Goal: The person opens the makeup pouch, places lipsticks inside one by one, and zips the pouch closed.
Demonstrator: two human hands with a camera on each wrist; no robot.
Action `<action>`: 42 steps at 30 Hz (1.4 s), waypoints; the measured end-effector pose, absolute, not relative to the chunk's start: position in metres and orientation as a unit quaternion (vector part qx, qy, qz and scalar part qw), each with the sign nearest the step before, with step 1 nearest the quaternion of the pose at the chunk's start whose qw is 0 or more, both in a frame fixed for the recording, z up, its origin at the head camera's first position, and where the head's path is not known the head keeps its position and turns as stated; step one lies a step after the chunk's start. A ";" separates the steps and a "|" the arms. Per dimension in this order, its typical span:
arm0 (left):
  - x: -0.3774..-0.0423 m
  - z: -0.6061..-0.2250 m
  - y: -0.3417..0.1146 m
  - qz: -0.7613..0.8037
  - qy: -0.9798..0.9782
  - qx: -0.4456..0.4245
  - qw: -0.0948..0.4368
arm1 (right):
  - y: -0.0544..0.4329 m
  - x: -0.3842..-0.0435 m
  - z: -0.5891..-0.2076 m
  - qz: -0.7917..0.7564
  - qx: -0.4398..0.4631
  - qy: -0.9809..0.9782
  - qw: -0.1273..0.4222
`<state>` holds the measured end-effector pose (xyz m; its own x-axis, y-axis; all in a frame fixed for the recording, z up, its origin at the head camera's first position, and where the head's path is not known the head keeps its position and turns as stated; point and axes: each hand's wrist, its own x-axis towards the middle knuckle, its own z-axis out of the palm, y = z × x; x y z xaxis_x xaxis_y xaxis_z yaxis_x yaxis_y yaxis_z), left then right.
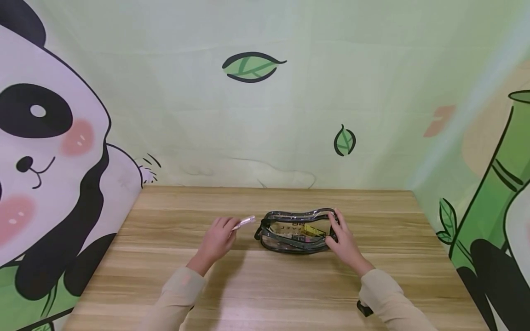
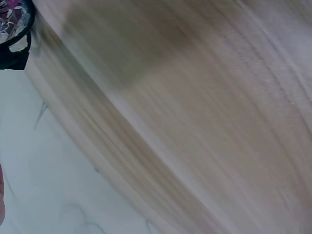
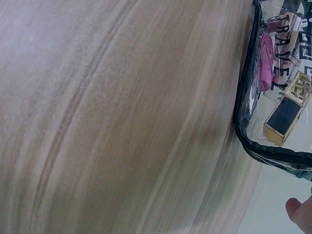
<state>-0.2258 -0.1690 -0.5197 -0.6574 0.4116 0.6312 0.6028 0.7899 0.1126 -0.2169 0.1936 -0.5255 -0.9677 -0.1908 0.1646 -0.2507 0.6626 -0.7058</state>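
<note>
A clear travel pouch with black trim lies on the table, its top gaping. Through its plastic, the right wrist view shows printed lettering, a pink item and a gold-edged dark case. My right hand grips the pouch's right end, thumb at the near rim and fingers at the far rim. Just left of the pouch, my left hand pinches a slim, pale pink tube, apart from the pouch. The tube's exact kind is unclear. Only a sliver of the left hand shows in the left wrist view.
The wooden table reaches back to a green cloth backdrop printed with pandas, leaves and bamboo. A small black object shows beside the right sleeve.
</note>
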 end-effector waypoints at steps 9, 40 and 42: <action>-0.226 -0.507 -0.157 -0.155 -0.890 -0.295 0.310 | 0.194 -0.216 -0.525 0.397 0.120 -0.909 0.038; -0.232 -0.488 -0.085 -0.096 -0.885 -0.373 0.260 | 0.193 -0.216 -0.525 0.389 0.122 -0.912 0.043; -0.232 -0.488 -0.083 -0.086 -0.887 -0.376 0.254 | 0.193 -0.216 -0.525 0.391 0.121 -0.912 0.042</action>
<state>-0.2321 -0.0826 -0.4876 -0.5881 0.6230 0.5157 0.7101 0.7030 -0.0394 -0.2158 0.1932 -0.5249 -0.9672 -0.1882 0.1708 -0.2535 0.6652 -0.7023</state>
